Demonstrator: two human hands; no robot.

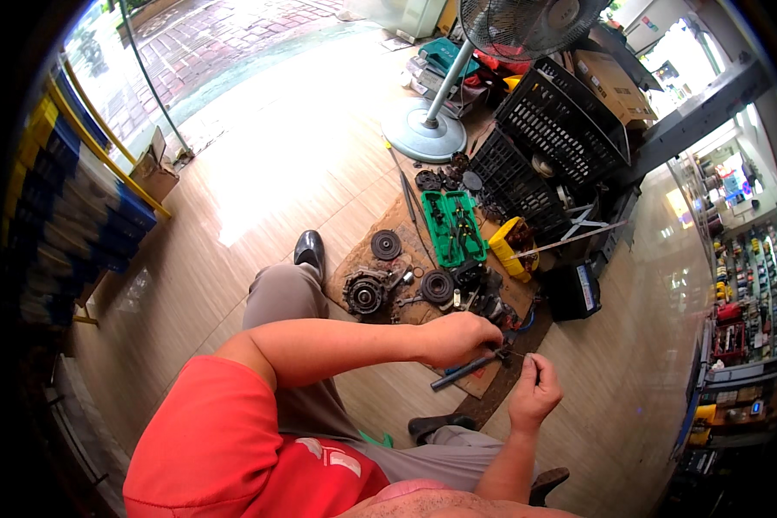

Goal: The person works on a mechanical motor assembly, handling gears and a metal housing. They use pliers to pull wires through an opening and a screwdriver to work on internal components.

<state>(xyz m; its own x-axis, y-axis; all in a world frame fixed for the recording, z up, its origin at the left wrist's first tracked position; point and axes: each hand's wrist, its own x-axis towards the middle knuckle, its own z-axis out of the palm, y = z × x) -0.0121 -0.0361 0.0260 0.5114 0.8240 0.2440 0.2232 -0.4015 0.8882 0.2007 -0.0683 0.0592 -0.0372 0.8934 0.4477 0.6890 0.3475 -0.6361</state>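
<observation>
Pinching one end of a thin wire (517, 353) between the thumb and bent fingers of the right hand (535, 390), a little right of and below the middle of the frame. Curling in all the fingers of the left hand (460, 339), up and to the left of the right hand. Cannot tell the thing inside the left hand. Stretching the wire across the small gap between both hands, near the fingertips.

Wearing a red shirt (203, 432) in the lower left, with a white print (330, 456) on the front, too bent to read. Showing a white label (588, 287) on a black box (568, 293), right of the middle, also too small to read. Showing dark marks on a brown carton (609, 82) in the upper right, not clear enough for reading. Showing lots of small bright packs (764, 281) at the right edge, too tiny for reading.

Showing a dark bar (460, 375) just below the left hand, slanting near the cardboard sheet's lower end. Showing more of the cardboard sheet (395, 216) in the middle of the frame, under two black wheels (386, 244), a dirty round motor part (364, 294) and a green tool case (443, 250). Showing a yellow tub (498, 242) just right of the case.
</observation>
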